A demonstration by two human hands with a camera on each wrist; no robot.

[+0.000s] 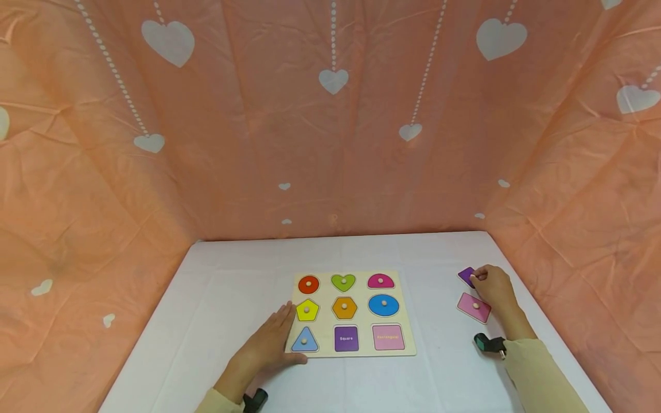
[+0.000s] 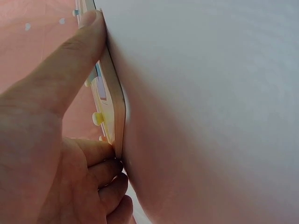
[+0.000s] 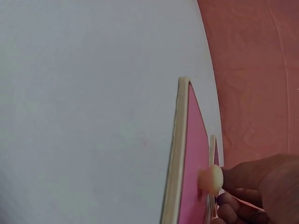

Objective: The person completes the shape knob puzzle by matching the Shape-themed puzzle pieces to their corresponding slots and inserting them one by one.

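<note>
A wooden shape puzzle board (image 1: pixel 322 295) lies on the white table. My left hand (image 1: pixel 271 338) rests against its left edge with fairly straight fingers, the thumb (image 2: pixel 70 60) along the near edge. Over at the right, my right hand (image 1: pixel 494 285) pinches the purple square puzzle piece (image 1: pixel 465 276) between thumb and fingertips, which hide its knob. Just nearer than that piece, a pink rectangle piece (image 1: pixel 467 305) lies knob up; it fills the front of the right wrist view. Two board recesses show bare printed bottoms: a purple square (image 1: pixel 346 344) and a pink rectangle (image 1: pixel 388 343).
Several knobbed pieces sit in the board, among them a red circle (image 1: pixel 308 284), a blue oval (image 1: pixel 384 306) and a blue triangle (image 1: pixel 304 343). Orange cloth (image 1: pixel 341 172) with hearts walls the table's back and sides. Dark devices (image 1: pixel 488 343) sit at both wrists.
</note>
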